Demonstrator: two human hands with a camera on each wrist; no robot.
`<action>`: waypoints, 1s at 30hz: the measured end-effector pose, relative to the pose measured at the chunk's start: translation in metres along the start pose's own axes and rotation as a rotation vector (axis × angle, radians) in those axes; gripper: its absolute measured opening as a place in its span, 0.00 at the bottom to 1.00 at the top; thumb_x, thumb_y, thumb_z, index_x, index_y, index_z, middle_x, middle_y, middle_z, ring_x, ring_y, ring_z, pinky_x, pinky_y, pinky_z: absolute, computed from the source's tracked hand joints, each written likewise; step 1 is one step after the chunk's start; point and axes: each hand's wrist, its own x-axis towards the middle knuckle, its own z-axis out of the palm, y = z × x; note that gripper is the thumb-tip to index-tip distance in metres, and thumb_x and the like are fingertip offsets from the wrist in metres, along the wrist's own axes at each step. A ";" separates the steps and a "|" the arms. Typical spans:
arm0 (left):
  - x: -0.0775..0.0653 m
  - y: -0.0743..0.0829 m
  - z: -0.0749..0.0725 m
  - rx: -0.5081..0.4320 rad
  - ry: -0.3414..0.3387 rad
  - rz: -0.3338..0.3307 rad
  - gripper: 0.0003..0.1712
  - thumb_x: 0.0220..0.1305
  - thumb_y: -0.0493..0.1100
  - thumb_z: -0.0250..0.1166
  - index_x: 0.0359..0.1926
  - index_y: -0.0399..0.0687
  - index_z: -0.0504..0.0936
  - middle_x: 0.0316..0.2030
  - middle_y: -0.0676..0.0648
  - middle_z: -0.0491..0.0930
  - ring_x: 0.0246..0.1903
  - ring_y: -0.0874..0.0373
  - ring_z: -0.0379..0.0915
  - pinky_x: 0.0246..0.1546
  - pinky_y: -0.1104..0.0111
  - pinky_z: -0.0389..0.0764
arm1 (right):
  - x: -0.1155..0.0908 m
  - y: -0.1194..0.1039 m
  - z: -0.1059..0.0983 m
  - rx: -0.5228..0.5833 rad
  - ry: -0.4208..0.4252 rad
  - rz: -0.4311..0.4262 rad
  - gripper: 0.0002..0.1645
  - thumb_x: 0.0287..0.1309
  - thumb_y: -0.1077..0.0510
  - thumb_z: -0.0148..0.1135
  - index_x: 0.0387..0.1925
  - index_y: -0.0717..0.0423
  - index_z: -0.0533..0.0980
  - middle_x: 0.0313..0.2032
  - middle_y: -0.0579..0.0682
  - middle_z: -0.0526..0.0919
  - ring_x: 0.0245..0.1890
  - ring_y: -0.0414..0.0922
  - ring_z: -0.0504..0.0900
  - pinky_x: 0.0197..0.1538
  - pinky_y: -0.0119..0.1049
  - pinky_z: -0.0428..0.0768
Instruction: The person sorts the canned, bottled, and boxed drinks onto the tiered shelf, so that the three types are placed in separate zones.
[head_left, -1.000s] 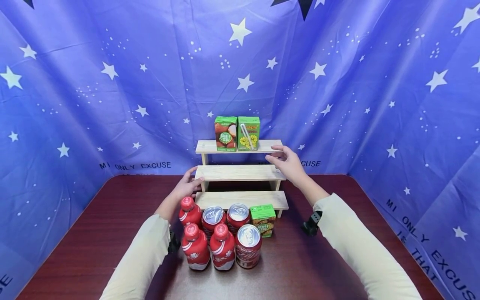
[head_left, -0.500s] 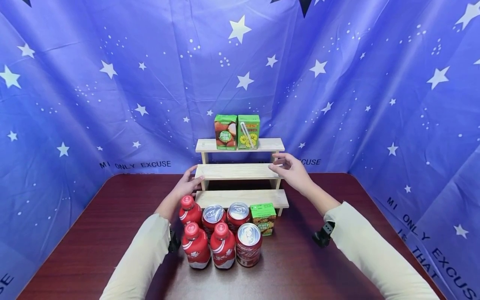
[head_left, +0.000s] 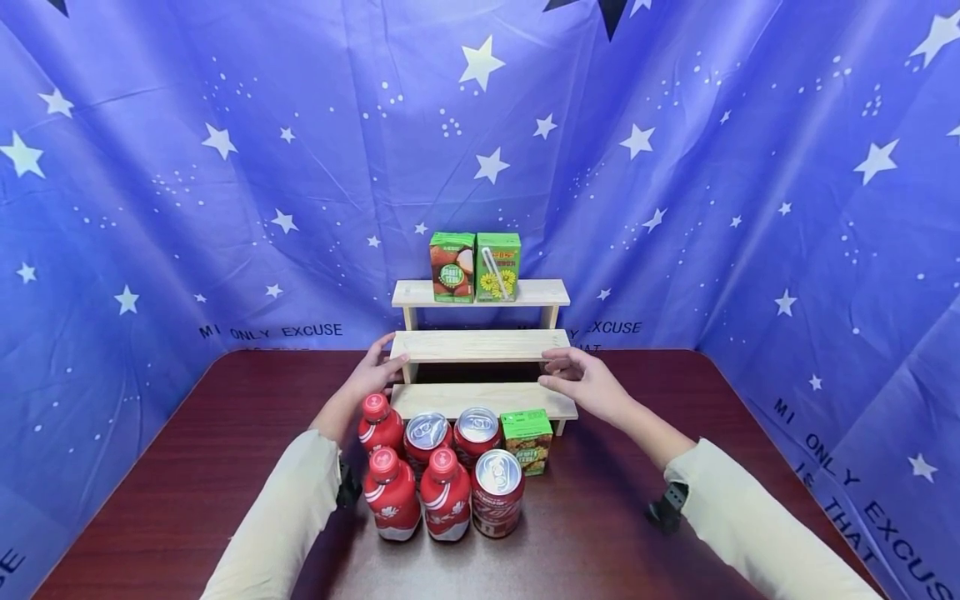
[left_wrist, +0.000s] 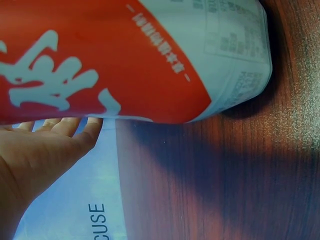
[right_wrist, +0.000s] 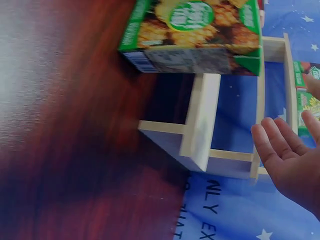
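A light wooden three-tier display stand [head_left: 480,344] stands at the back of the table. At the left end of its middle shelf, my left hand [head_left: 367,371] rests with extended fingers and the thumb at the front edge; in the left wrist view a red bottle [left_wrist: 125,60] partly hides the fingertips. My right hand [head_left: 588,385] is by the stand's right end, between the middle and bottom shelves, its fingers loosely bent with nothing in them. On the top shelf two green juice boxes stand side by side, one with lychees [head_left: 452,268], one with yellow flowers and a straw [head_left: 498,268].
In front of the stand, several red drinks are grouped: bottles [head_left: 392,500] on the left and cans [head_left: 497,496] on the right. A green juice box [head_left: 527,442] stands at the group's right, close to the bottom shelf. A blue star-patterned curtain [head_left: 322,167] surrounds the table [head_left: 600,517].
My right hand has moved down along the stand's right end, from the top shelf to below the middle shelf. The left hand and the drinks have stayed in place.
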 end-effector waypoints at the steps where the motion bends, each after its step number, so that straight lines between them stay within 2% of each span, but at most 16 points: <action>1: 0.000 -0.001 0.000 0.001 0.001 0.001 0.38 0.70 0.47 0.51 0.73 0.56 0.41 0.64 0.31 0.61 0.59 0.36 0.66 0.42 0.61 0.72 | -0.003 0.001 0.001 0.008 -0.012 0.002 0.28 0.56 0.52 0.65 0.57 0.57 0.71 0.50 0.62 0.79 0.47 0.52 0.79 0.47 0.40 0.76; 4: 0.003 -0.002 -0.001 0.001 0.005 0.001 0.38 0.70 0.48 0.52 0.73 0.57 0.42 0.64 0.31 0.61 0.59 0.37 0.67 0.41 0.63 0.72 | -0.012 0.004 0.003 0.031 -0.041 0.006 0.28 0.56 0.53 0.65 0.57 0.57 0.71 0.50 0.61 0.78 0.47 0.51 0.79 0.47 0.37 0.76; 11: 0.005 -0.005 -0.001 0.005 0.004 0.005 0.38 0.70 0.48 0.52 0.73 0.56 0.42 0.64 0.31 0.62 0.58 0.37 0.68 0.39 0.64 0.72 | -0.030 0.013 0.006 0.089 -0.126 -0.035 0.29 0.55 0.57 0.65 0.56 0.65 0.70 0.51 0.68 0.76 0.48 0.55 0.79 0.44 0.32 0.78; 15: 0.006 -0.006 -0.001 -0.001 0.006 0.004 0.38 0.70 0.48 0.52 0.73 0.56 0.42 0.64 0.32 0.62 0.58 0.37 0.67 0.39 0.64 0.72 | -0.038 0.019 0.011 0.080 -0.153 -0.050 0.29 0.53 0.57 0.67 0.55 0.65 0.71 0.49 0.65 0.78 0.47 0.57 0.80 0.43 0.31 0.78; 21: 0.007 -0.007 -0.002 -0.010 0.007 -0.001 0.38 0.70 0.48 0.52 0.73 0.58 0.42 0.64 0.32 0.61 0.59 0.36 0.67 0.38 0.65 0.71 | -0.049 0.028 0.018 0.090 -0.160 -0.043 0.30 0.52 0.57 0.68 0.56 0.62 0.71 0.46 0.63 0.79 0.44 0.53 0.81 0.42 0.30 0.78; 25: 0.007 -0.007 -0.002 -0.012 0.005 -0.001 0.38 0.70 0.48 0.52 0.73 0.57 0.42 0.64 0.32 0.61 0.59 0.36 0.66 0.38 0.65 0.71 | -0.053 0.034 0.023 0.113 -0.156 -0.050 0.32 0.52 0.58 0.68 0.57 0.64 0.68 0.46 0.66 0.78 0.41 0.49 0.81 0.41 0.30 0.78; 30: 0.005 -0.007 -0.001 -0.016 0.007 0.008 0.38 0.70 0.47 0.51 0.73 0.56 0.42 0.64 0.31 0.61 0.59 0.36 0.67 0.37 0.65 0.71 | -0.057 0.042 0.032 0.135 -0.143 -0.027 0.35 0.52 0.59 0.68 0.58 0.67 0.66 0.47 0.67 0.77 0.43 0.52 0.80 0.41 0.30 0.78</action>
